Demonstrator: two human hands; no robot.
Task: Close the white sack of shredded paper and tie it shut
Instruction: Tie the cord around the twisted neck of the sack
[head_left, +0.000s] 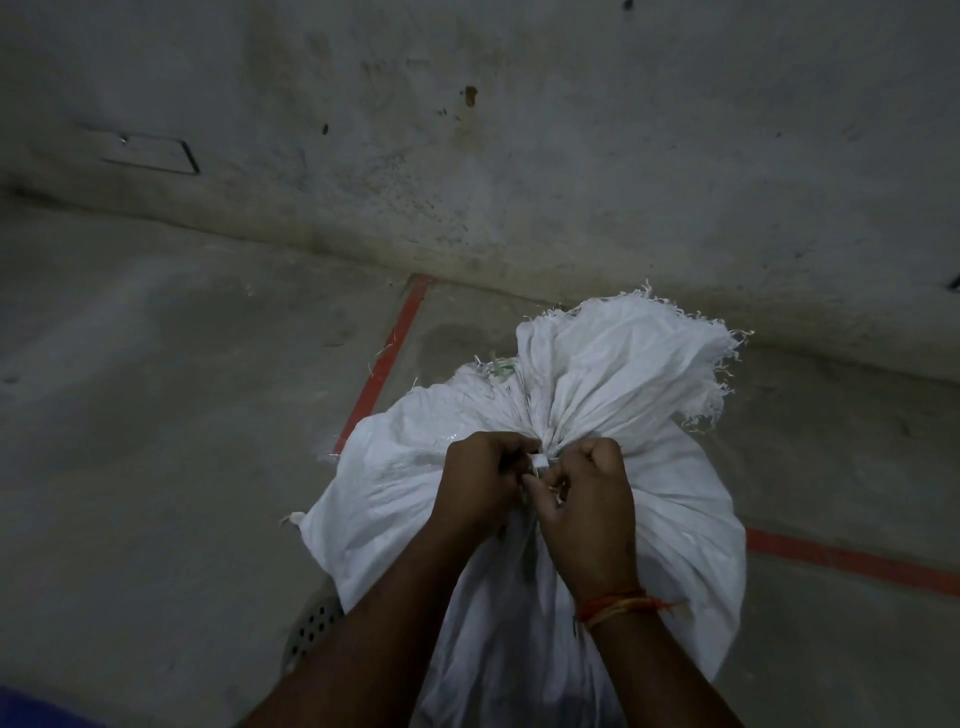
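A white woven sack (670, 499) stands on the concrete floor in front of me, its mouth gathered into a neck with the frayed top (628, 358) fanning out behind. Around the neck runs a white tie strip (540, 462), knotted between my hands. My left hand (483, 483) grips one end of the strip with curled fingers. On the other side my right hand (587, 504), an orange thread at its wrist, pinches the other end. Both hands press close together at the neck. The shredded paper inside is hidden.
A stained grey wall (519, 130) rises just behind the sack. Red floor tape (389, 358) runs from the wall toward me on the left, and another strip (852, 561) on the right. A perforated round object (311, 629) shows under my left forearm.
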